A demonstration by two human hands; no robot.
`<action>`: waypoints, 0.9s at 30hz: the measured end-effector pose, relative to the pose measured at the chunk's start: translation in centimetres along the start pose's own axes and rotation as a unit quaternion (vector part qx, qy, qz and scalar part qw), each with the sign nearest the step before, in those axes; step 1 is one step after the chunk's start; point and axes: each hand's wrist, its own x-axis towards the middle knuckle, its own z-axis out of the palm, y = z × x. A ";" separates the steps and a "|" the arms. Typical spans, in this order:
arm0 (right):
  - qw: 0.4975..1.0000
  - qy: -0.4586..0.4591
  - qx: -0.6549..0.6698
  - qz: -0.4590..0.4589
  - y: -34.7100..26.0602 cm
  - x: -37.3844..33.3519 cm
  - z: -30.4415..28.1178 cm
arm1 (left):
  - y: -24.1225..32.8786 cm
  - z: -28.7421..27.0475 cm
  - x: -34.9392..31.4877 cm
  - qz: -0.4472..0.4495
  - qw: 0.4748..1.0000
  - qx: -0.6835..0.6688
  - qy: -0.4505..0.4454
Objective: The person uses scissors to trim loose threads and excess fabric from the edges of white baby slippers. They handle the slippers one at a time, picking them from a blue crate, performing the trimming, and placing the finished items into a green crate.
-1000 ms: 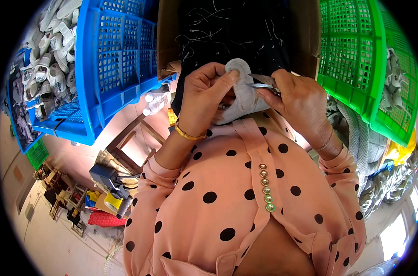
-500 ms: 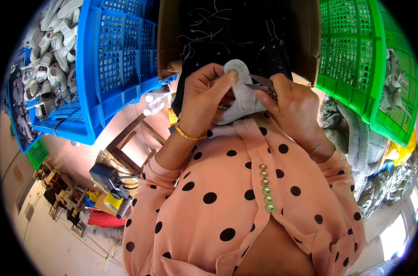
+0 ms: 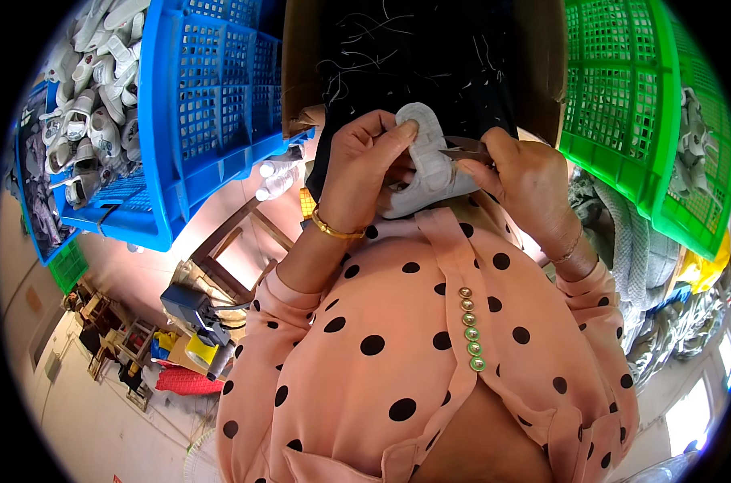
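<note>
A white shoe upper [image 3: 431, 173] is held up in front of my chest. My left hand [image 3: 361, 173] is closed on it, thumb pressed flat on its padded top part and the other fingers behind. Over on the right, my right hand [image 3: 533, 181] grips small metal thread snips [image 3: 462, 154]. Their blade points left and meets the upper's right edge; the handles are mostly hidden in my fist. My right thumb lies close beside the upper. Whether a thread sits at the blade is too small to tell.
Loose white threads [image 3: 361, 60] lie on black cloth over my lap, between cardboard flaps [image 3: 540, 72]. Left stands a blue plastic crate [image 3: 200, 121] beside piled shoe uppers [image 3: 100, 133]; right, a green crate [image 3: 615, 105]. Grey fabric pieces [image 3: 631, 241] are heaped below it.
The snips' blade has drawn back slightly, from over the upper to its right edge. My left hand keeps the same hold. The whole view has shifted a little.
</note>
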 end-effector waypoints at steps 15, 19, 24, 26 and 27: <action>0.988 -0.046 -0.128 -0.069 -0.1 1.2 -1.4 | -0.2 0.5 -0.2 0.011 1.000 0.021 -0.004; 0.991 -0.062 -0.093 -0.071 0.6 1.1 -0.8 | -0.1 0.6 -0.1 0.007 1.000 0.024 -0.001; 0.911 -0.070 0.342 0.221 2.0 1.1 0.1 | 0.1 0.8 -0.3 0.001 0.999 0.046 -0.015; 0.903 -0.007 0.378 0.204 1.2 1.4 0.0 | 0.4 0.9 -0.2 -0.010 0.998 0.049 -0.023; 0.929 -0.022 0.324 0.180 0.6 1.4 -0.2 | 0.3 0.8 -0.1 -0.004 0.998 0.044 -0.036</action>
